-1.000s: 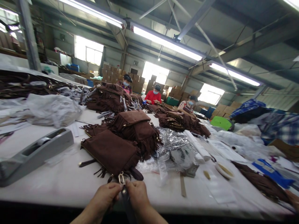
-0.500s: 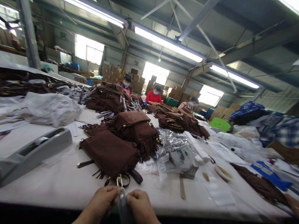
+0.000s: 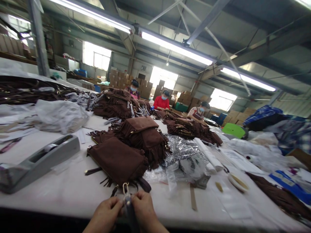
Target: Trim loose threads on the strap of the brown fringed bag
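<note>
Both hands are sitting higher than half a second ago, closing again on the clasp (image 3: 125, 188): left hand (image 3: 107, 212) and right hand (image 3: 143, 208) are pinching the dark strap (image 3: 129, 210) (its end hidden) below the nearest bag (image 3: 119, 160) on the worktop (image 3: 60, 194).

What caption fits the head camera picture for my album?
Left hand and right hand pinch a dark strap clipped to a brown fringed bag.
</note>
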The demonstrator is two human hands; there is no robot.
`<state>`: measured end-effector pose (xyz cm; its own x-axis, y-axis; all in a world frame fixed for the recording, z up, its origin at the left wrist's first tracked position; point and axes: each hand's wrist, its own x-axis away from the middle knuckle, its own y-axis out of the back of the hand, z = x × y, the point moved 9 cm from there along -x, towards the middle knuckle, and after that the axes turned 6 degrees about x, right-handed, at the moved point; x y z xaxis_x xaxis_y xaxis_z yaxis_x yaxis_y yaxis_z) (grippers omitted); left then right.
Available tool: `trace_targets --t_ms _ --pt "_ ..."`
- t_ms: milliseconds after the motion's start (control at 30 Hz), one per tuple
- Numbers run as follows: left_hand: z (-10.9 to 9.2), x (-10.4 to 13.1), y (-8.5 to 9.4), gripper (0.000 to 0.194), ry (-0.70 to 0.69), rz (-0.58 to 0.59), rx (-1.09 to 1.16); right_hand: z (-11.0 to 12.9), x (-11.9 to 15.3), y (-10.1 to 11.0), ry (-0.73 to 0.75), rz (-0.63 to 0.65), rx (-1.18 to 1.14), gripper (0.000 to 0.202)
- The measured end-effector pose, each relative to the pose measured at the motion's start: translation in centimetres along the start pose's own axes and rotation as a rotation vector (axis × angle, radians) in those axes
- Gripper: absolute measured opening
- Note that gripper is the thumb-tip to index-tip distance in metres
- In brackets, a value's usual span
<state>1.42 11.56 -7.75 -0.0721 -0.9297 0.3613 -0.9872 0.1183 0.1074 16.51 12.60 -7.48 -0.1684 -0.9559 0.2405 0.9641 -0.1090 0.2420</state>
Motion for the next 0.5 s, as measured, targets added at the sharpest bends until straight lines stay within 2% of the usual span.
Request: trace_targets --t_ms 167,233,433,500 --pt "-3.8 -0.1 0.0 0.035 -0.246 0.016 -0.285 0.4 0.1 0.4 -0.012 0.007 -0.026 0.014" --pt "-4.8 0.0 0.2 0.033 -0.300 -0.008 -0.348 0.6 0.3 0.4 -0.029 0.015 -0.062 0.012" --pt "-4.5 -0.2 2.3 0.032 -0.266 -0.163 -0.372 0.2 0.9 -0.5 -0.102 0.077 -0.193 0.015" --pt "-3.9 -0.3 2.4 0.033 -0.244 -0.140 -0.332 -0.2 0.9 -0.7 -0.130 0.078 -0.222 0.016"
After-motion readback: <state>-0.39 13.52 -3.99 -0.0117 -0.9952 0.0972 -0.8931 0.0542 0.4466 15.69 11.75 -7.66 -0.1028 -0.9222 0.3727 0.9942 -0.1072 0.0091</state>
